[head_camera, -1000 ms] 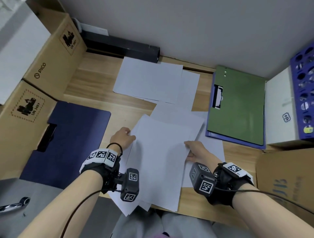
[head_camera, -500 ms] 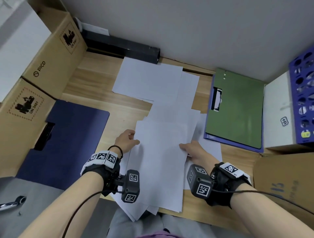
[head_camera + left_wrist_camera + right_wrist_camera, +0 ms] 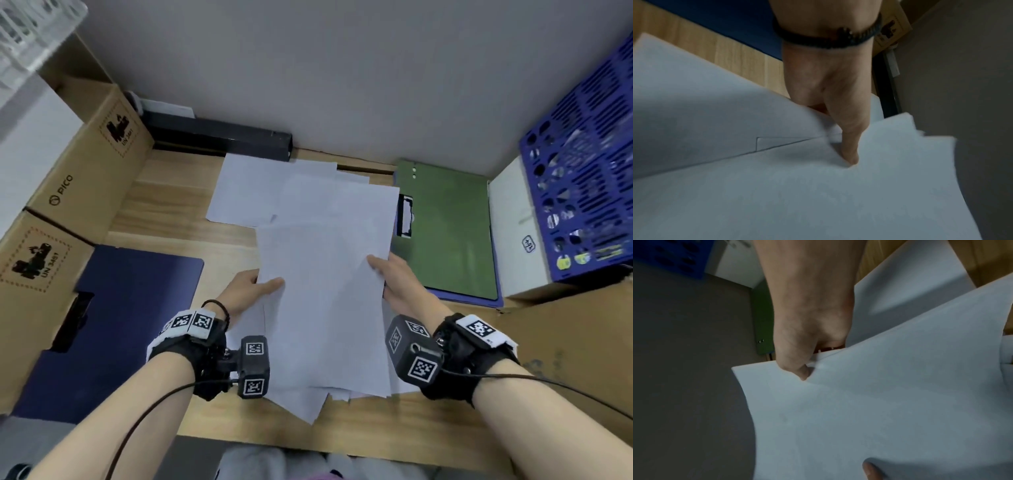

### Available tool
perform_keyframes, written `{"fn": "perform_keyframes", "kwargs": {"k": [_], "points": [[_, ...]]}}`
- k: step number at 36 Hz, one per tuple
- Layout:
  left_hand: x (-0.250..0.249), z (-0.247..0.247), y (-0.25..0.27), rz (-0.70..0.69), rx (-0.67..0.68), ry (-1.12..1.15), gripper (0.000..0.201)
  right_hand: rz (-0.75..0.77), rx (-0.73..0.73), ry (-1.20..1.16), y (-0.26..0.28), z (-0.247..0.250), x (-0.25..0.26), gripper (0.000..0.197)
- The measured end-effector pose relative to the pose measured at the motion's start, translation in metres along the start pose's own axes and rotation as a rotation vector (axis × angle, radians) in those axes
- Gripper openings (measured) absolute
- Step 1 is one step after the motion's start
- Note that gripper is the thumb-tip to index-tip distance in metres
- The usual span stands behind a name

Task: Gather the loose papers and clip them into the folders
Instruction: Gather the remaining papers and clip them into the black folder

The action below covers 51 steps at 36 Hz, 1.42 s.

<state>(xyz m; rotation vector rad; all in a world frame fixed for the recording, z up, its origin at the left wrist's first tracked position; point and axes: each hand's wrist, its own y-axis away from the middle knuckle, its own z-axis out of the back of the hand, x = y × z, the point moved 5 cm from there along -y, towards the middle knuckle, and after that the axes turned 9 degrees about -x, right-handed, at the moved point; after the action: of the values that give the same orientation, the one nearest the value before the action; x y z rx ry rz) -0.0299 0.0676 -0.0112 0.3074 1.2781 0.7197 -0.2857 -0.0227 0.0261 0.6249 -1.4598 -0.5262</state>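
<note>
— Papers (image 3: pixel 325 291): where are they?
— Raised off the worktop (image 3: pixel 164 219) between my hands. My left hand (image 3: pixel 245 291) pinches their left edge, my right hand (image 3: pixel 399 284) their right edge, thumbs on top.
— Do the wrist cameras add anything?
— They show each thumb pressing the sheets; only the head view shows the green folder (image 3: pixel 448 229) and navy folder (image 3: pixel 130 308) on either side.

Left hand (image 3: pixel 245 291) fingers hidden under papers (image 3: pixel 329 291).

Office: desk (image 3: pixel 164 212), folders (image 3: pixel 448 233), cardboard boxes (image 3: pixel 85 178)
</note>
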Motion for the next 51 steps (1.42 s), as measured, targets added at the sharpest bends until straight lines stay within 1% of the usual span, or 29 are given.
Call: {"fn": "perform_keyframes", "kwargs": {"k": [4,7,9,11,13,16,19,20,21,23,27,31,33,35,38,39,42,43,46,49,51], "points": [[-0.019,-0.001,0.004,-0.034,-0.041,0.155,0.026,0.006,-0.060,-0.153,0.003,0.012,0.002,0.034],[-0.039,0.001,0.009,-0.079,-0.073,0.267,0.025,0.017,-0.039,-0.170,0.005,0.016,0.001,0.038],[-0.052,0.002,0.012,-0.097,-0.063,0.306,0.030,0.035,0.019,-0.131,0.011,0.014,0.003,0.032],[-0.066,0.001,0.017,-0.128,-0.043,0.324,0.033,0.077,0.058,-0.077,0.017,0.010,0.007,0.029],[-0.084,0.002,0.021,-0.184,-0.034,0.352,0.038,0.139,0.023,-0.033,0.022,0.008,0.017,0.029],[-0.111,0.006,0.028,-0.261,-0.064,0.416,0.052,0.249,-0.037,-0.052,0.026,0.004,0.041,0.026],[-0.132,0.014,0.033,-0.347,-0.126,0.426,0.045,0.365,-0.031,0.023,0.032,-0.005,0.069,0.033],[-0.136,0.016,0.034,-0.376,-0.145,0.412,0.043,0.384,-0.019,0.067,0.035,-0.009,0.076,0.037],[-0.139,0.017,0.036,-0.401,-0.158,0.392,0.042,0.394,-0.003,0.104,0.037,-0.011,0.080,0.036],[-0.137,0.018,0.038,-0.422,-0.176,0.351,0.043,0.396,0.045,0.160,0.041,-0.015,0.080,0.029],[-0.114,0.015,0.039,-0.376,-0.191,0.314,0.043,0.404,0.086,0.254,0.043,-0.014,0.061,0.040],[-0.100,0.013,0.040,-0.387,-0.209,0.269,0.040,0.384,-0.010,0.303,0.040,-0.007,0.043,0.040],[-0.103,0.012,0.039,-0.401,-0.208,0.255,0.036,0.387,-0.015,0.313,0.040,-0.008,0.042,0.037],[-0.108,0.013,0.037,-0.398,-0.223,0.273,0.031,0.375,-0.012,0.296,0.041,-0.009,0.048,0.029],[-0.125,0.017,0.041,-0.436,-0.220,0.329,0.034,0.379,-0.041,0.240,0.043,-0.012,0.065,0.026],[-0.131,0.018,0.043,-0.461,-0.209,0.353,0.035,0.395,-0.055,0.231,0.043,-0.013,0.071,0.029],[-0.143,0.023,0.048,-0.493,-0.177,0.405,0.037,0.441,-0.102,0.197,0.042,-0.012,0.085,0.048],[-0.143,0.023,0.048,-0.494,-0.160,0.419,0.037,0.452,-0.113,0.181,0.043,-0.012,0.087,0.049],[-0.133,0.022,0.045,-0.472,-0.129,0.426,0.033,0.457,-0.115,0.146,0.044,-0.007,0.082,0.045],[-0.115,0.017,0.039,-0.408,-0.142,0.380,0.037,0.439,-0.131,0.161,0.043,-0.001,0.068,0.044],[-0.108,0.013,0.036,-0.367,-0.151,0.357,0.034,0.409,-0.140,0.186,0.038,0.003,0.059,0.043]]}}
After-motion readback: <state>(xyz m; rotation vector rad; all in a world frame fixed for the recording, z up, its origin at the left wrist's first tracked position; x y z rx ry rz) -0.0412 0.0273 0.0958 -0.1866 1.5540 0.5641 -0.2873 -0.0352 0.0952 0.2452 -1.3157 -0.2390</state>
